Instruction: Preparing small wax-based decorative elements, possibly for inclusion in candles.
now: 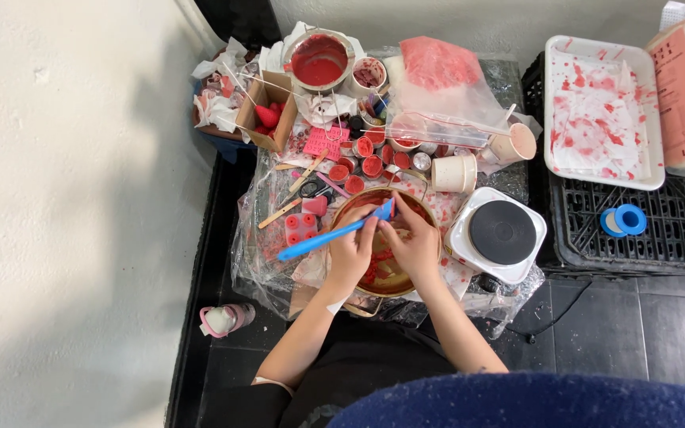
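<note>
Over the round copper-coloured metal bowl [386,273] smeared with red wax, the left hand [350,254] is gripping a long blue plastic spatula [334,234], its handle jutting left past the rim; the right hand [415,244] is pinching the blade end above the bowl, just left of a white round hotplate [501,234].

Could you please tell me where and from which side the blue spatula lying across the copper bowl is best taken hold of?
Grip the blue plastic spatula by its long bare handle, coming from the person's left. That end juts out over the plastic-covered table, free of the round copper bowl, while the blade end sits between the left hand and right hand over the red wax.
</note>
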